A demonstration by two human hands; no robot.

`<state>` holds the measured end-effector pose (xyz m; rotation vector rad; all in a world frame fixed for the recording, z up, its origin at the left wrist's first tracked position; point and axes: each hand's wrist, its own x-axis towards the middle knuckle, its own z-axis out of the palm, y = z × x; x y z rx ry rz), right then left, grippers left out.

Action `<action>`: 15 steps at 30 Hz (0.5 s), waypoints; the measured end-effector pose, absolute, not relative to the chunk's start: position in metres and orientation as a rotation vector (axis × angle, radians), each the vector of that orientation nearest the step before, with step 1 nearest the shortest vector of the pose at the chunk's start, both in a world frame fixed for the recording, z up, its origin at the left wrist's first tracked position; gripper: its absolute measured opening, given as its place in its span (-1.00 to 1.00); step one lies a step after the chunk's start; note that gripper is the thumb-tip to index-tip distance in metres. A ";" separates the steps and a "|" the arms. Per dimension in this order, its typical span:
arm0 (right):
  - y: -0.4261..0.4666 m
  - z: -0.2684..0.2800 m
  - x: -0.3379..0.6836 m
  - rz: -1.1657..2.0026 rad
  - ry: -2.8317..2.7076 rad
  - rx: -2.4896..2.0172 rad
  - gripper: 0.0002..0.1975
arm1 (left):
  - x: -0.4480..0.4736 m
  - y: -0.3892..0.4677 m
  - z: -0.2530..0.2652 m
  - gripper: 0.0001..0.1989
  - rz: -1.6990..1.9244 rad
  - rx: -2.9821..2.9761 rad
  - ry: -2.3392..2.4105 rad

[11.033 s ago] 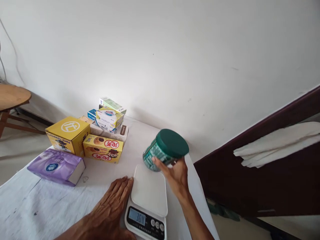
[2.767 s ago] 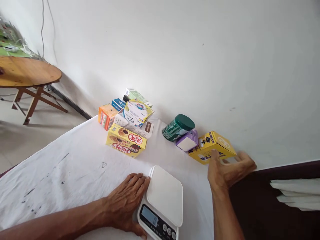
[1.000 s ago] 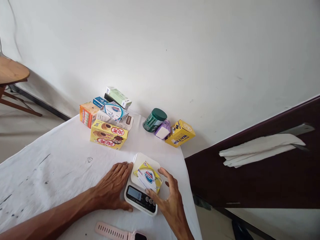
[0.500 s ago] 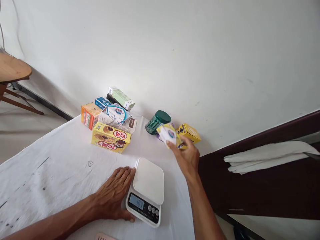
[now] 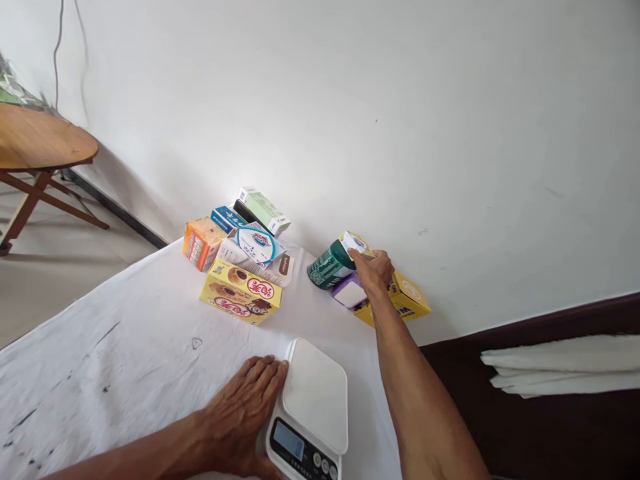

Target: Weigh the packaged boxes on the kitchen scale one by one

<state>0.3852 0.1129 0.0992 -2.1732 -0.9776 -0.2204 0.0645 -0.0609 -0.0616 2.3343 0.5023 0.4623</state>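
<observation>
Work looks partway done, judging by how things lie on the cloth-covered worktop (image 5: 160,360). On the right, three things stand close together near the wall: a green jar (image 5: 327,263), a purple pack (image 5: 350,291) just beside it, and a yellow carton (image 5: 413,308) beyond that. A fourth seems on its way to join them: a small yellow-and-white box (image 5: 355,243), at the lid of the jar. The right hand (image 5: 376,269) is clamped on this box, thumb on the near side, so setting it down does not look finished. The hand hides much of the box, and I cannot tell whether it rests on the lid or is held just above it.

The left hand (image 5: 245,400) grips nothing; it lies flat with its fingers stretched out, touching the left side of the white scale (image 5: 315,393). The display (image 5: 289,440) is lit, but its reading is too small to trust.

What appears left is the other group, well apart from the jar: an orange box (image 5: 203,243), a blue box (image 5: 227,219), a pale green box (image 5: 265,212), a dark box (image 5: 250,217) below it, a white-and-blue box (image 5: 259,245) lying on a long white carton (image 5: 277,272), and a snack box (image 5: 240,293) in front. No hand touches any of these.
</observation>
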 end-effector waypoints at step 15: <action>0.090 0.134 0.199 -0.119 -1.994 -1.487 -0.42 | 0.065 -0.061 -0.056 0.39 0.485 2.276 0.516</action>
